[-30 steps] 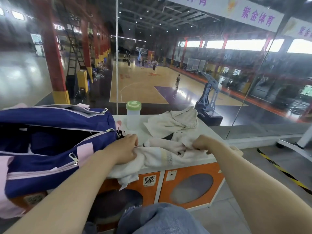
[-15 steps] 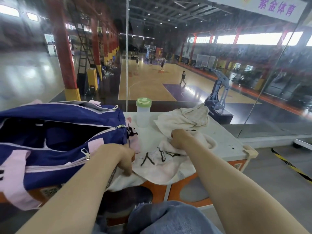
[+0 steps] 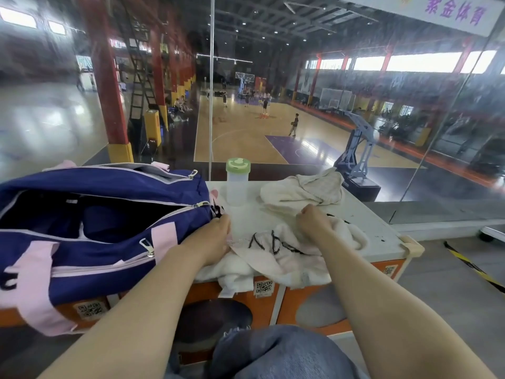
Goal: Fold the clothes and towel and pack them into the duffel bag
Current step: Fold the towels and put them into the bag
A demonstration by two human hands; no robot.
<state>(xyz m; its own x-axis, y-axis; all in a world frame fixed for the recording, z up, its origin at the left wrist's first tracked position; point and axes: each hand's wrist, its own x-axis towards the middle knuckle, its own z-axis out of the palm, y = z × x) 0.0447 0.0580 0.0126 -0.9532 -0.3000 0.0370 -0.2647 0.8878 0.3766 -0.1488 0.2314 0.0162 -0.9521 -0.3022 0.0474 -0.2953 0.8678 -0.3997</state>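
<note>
A white garment with black lettering (image 3: 276,258) lies crumpled on the white counter top (image 3: 374,225), its lower edge hanging over the front. My left hand (image 3: 216,239) grips its left edge beside the bag. My right hand (image 3: 314,222) is fisted on the cloth's upper part. A navy duffel bag with pink straps (image 3: 90,236) stands unzipped at the left, its dark inside showing. A cream towel (image 3: 303,191) lies bunched at the back of the counter.
A clear bottle with a green lid (image 3: 237,181) stands between the bag and the towel. The counter is an orange cabinet (image 3: 308,305) against a glass wall overlooking a basketball court. My denim-clad knee (image 3: 284,351) is below.
The garment has been turned so its black lettering faces up. My right hand moved left and back onto the cloth; my left hand slid down its left edge near the bag.
</note>
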